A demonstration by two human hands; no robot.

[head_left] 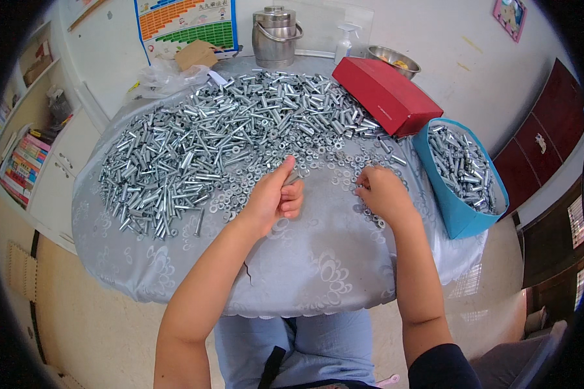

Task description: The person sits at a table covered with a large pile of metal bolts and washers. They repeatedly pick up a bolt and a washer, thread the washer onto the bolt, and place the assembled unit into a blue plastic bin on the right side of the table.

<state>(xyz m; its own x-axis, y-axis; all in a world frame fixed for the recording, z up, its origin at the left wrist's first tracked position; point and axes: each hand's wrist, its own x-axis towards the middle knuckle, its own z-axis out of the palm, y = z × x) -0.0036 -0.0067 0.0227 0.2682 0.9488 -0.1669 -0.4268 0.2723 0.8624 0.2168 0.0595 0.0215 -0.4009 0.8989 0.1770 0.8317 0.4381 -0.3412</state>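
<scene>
My left hand [274, 200] is closed, thumb up, around a short silver bolt [294, 177] whose end shows past the fingers. My right hand [386, 194] is at the right edge of the loose washers [340, 176], fingertips pinched together close to the tablecloth. Whatever sits between those fingertips is too small to make out. Beyond both hands spreads a big heap of silver bolts and metal sleeves [194, 139], with washers and nuts [230, 198] scattered along its near side. One bolt [199, 222] lies apart at the heap's near edge.
A blue fabric bin [464, 223] full of bolt assemblies [461, 165] stands right of my right hand. Behind it lies a red box [389, 97]. Along the back are a metal pot [276, 39], a steel bowl [396, 59], a spray bottle [345, 44] and a plastic bag [169, 79].
</scene>
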